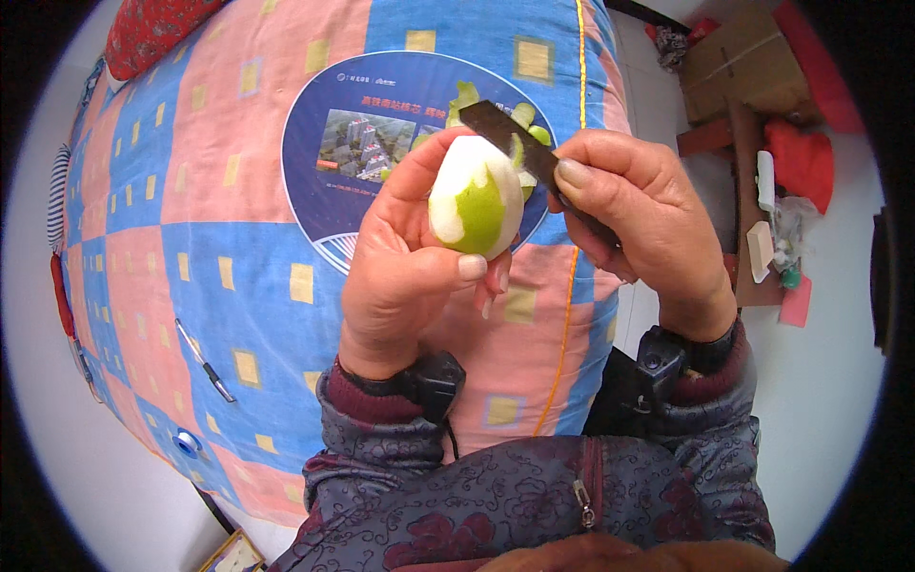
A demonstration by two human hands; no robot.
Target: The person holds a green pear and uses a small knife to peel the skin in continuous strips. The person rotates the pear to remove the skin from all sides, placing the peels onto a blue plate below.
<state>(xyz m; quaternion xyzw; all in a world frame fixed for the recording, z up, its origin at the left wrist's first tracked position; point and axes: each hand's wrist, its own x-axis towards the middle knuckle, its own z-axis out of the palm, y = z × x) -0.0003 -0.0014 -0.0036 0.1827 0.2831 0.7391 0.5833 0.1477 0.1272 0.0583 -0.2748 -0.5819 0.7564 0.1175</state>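
My left hand (400,272) cups a green-skinned fruit (480,214), perhaps a pear or an apple. Most of its skin is off and the pale flesh shows; a green patch is left on the side facing me. A dark flat blade, apparently a knife (511,136), is gripped in my right hand (636,207). Its broad end lies across the fruit's upper right edge, and a curl of peel clings to the blade. Beneath both hands is a round blue printed sheet (307,164) bearing writing and pictures of buildings. Green peelings (525,113) lie on its right part.
A blue and pink checked bedspread (207,264) spreads under everything. On it are a pen (207,361), a blue-and-white spool (187,443) and a red patterned cushion (154,36). Off the right edge stand a cardboard box (736,57), a red cloth (799,164) and a clear plastic bag (793,229).
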